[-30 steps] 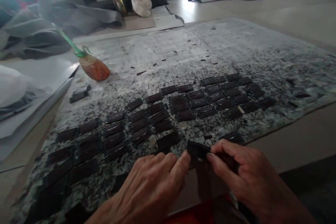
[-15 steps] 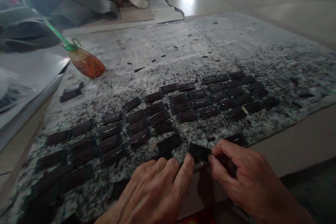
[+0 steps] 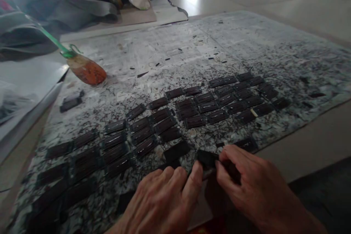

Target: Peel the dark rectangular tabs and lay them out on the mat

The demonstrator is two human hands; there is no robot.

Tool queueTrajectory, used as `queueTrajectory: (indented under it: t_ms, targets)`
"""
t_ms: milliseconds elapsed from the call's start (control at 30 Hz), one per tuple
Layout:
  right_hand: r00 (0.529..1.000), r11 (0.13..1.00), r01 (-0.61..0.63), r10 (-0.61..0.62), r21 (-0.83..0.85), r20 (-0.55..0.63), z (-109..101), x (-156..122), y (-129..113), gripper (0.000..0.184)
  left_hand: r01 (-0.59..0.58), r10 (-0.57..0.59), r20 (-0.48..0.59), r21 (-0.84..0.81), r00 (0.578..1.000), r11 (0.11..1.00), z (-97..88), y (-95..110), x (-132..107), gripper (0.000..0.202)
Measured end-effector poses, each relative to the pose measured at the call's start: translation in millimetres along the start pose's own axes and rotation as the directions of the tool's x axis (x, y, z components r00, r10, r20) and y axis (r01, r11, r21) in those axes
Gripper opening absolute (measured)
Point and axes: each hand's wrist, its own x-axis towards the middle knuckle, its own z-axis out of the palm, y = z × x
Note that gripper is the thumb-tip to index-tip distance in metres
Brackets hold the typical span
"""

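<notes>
- Speckled sheet (image 3: pixel 263 44) covering the bench (image 3: pixel 307 150), strewn with black flecks (image 3: pixel 274 58)
- Rows of dark glossy rectangular pieces (image 3: pixel 216 117) laid side by side on the sheet (their material is hard to tell)
- Right hand (image 3: pixel 255 186), the nearer, fingers pinched shut on a dark rectangular piece (image 3: pixel 207 159), which sticks out leftward from the fingertips, its long axis running across the view
- Left hand (image 3: pixel 161 201), fingers extended, holding nothing visible, index fingertip (image 3: pixel 196 170) just below the piece's free end
</notes>
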Motion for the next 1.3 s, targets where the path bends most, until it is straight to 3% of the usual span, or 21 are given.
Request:
queueTrajectory:
  t_ms: [300,367,533,833,1300]
  targets:
    - [1.0,1.0,0.002,-0.003,-0.016,-0.015,0,-1,-1,0.015,0.013,-0.017,-0.205,-0.023,0.979,1.0,0.7,-6,-6,0.035]
    - [1.0,1.0,0.003,-0.003,-0.012,-0.02,0,-1,-1,0.016,-0.02,0.021,-0.162,0.007,0.987,1.0,1.4,-3,-5,0.039]
    - [0.999,1.0,0.022,-0.022,-0.013,-0.03,0,-1,-1,0.015,-0.027,0.028,-0.04,0.024,0.999,0.999,4.6,6,-1,0.069]
    - [0.999,0.999,0.032,-0.031,0.026,-0.023,1,-1,1,0.014,-0.012,0.012,0.028,-0.025,1.0,1.0,3.6,4,1,0.07]
    - [1.0,0.999,0.022,-0.021,0.033,-0.023,1,-1,2,0.015,0.018,-0.014,0.027,-0.135,1.0,0.991,1.9,-2,3,0.06]
